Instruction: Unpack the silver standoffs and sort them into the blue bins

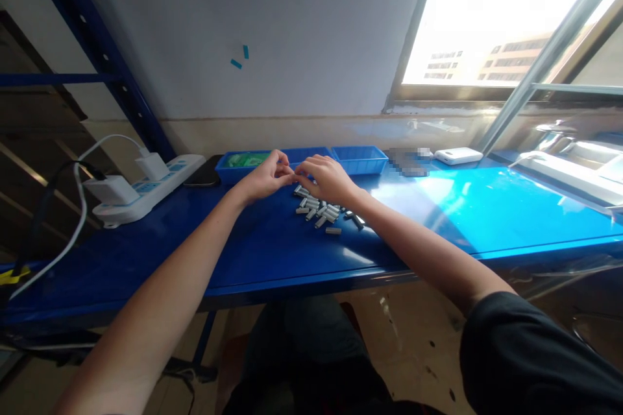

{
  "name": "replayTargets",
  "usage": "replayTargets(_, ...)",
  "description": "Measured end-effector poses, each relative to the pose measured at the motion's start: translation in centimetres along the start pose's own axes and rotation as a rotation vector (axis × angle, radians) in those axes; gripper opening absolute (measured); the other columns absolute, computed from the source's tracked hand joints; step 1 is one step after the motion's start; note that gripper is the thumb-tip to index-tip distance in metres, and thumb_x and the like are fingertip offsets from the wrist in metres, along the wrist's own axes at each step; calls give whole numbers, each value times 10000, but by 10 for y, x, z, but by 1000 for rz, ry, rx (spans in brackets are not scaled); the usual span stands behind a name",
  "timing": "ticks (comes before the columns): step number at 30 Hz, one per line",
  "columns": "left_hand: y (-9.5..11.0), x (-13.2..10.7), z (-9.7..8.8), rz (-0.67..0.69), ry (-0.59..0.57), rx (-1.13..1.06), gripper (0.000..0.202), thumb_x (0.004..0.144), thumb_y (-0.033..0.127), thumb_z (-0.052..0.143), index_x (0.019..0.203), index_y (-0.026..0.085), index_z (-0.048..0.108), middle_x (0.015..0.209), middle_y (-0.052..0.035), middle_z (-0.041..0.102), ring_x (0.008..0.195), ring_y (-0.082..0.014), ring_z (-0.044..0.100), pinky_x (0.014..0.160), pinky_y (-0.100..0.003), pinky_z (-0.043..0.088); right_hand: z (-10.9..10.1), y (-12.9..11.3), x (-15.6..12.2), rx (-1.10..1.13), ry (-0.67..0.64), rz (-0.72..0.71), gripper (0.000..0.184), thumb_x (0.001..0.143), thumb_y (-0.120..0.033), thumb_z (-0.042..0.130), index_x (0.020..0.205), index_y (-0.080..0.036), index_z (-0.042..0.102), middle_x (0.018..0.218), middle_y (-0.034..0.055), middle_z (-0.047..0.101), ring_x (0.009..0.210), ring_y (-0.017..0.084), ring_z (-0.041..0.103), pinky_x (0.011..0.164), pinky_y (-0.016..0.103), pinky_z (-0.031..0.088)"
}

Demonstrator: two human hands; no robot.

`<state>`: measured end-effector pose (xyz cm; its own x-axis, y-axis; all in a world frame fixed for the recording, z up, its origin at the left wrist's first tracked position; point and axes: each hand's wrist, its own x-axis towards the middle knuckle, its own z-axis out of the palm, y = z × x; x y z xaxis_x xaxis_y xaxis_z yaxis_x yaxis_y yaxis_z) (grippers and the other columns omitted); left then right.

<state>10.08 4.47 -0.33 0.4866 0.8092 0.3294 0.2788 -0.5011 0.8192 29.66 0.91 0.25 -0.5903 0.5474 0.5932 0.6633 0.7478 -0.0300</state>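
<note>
Blue table point(272, 262), silvery pieces point(331, 213) just below right hand point(329, 179), left hand point(267, 177) alongside

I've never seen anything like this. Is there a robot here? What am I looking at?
No robot here: these are a person's two bare hands. The one picture comes from a camera worn on the head, looking forward and down, so the arms reach away from you.

On the blue table lies a loose pile of small metal pieces. Behind it stand blue bins, with a power strip off to the left.

The left hand and right hand meet at the fingertips above the table; whatever they may pinch is too small to make out.
</note>
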Motion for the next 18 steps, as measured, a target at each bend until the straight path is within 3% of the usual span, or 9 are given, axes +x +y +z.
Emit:
replayTargets(5,8,-3,3,-8,5,-64,522,720,461,679,1063,213,375,808,2,654,789,-150,629,748,-283,467,-4,-1,5,41,202,-35,246,976,-262,400,972,-190,635,945,86,625,895,207,528,853,336,416)
replayTargets(8,-2,0,3,-39,39,233,518,703,466,681,1102,196,489,823,-20,668,773,-172,631,743,-298,472,-10,8,14,10,386,37,298,998,-281,338,1031,-205,625,1024,101,607,981,226,512,915,386,404)
replayTargets(10,-11,3,4,-86,16,510,469,676,478,695,1034,191,599,821,-36,678,744,-190,624,705,-294,467,-11,20,19,-53,424,142,307,995,-256,328,1048,-192,624,1054,116,599,1029,243,500,929,405,397)
replayTargets(12,-19,6,6,-113,-52,694,413,681,496,678,967,198,673,844,-52,693,745,-204,624,669,-282,456,-9,33,19,-130,308,246,257,967,-252,405,1047,-163,633,1059,137,605,1041,267,501,915,410,403)
replayTargets(14,-23,8,7,-119,-94,770,348,730,474,625,943,211,707,865,-54,705,759,-203,630,655,-267,447,-3,42,14,-172,110,290,235,920,-278,511,1047,-136,647,1041,152,624,1029,287,514,894,405,413)
replayTargets(16,-24,9,8,-136,-85,808,283,764,411,582,923,220,719,871,-49,715,773,-199,637,657,-255,444,3,43,7,-155,-24,271,265,897,-310,553,1057,-124,654,1022,146,644,1009,284,532,897,395,409)
replayTargets(18,-23,9,8,-164,-52,816,250,761,367,575,893,211,719,863,-54,721,785,-204,639,666,-256,445,8,37,1,-99,-67,212,281,898,-315,550,1083,-127,647,1011,125,657,987,266,548,896,373,404)
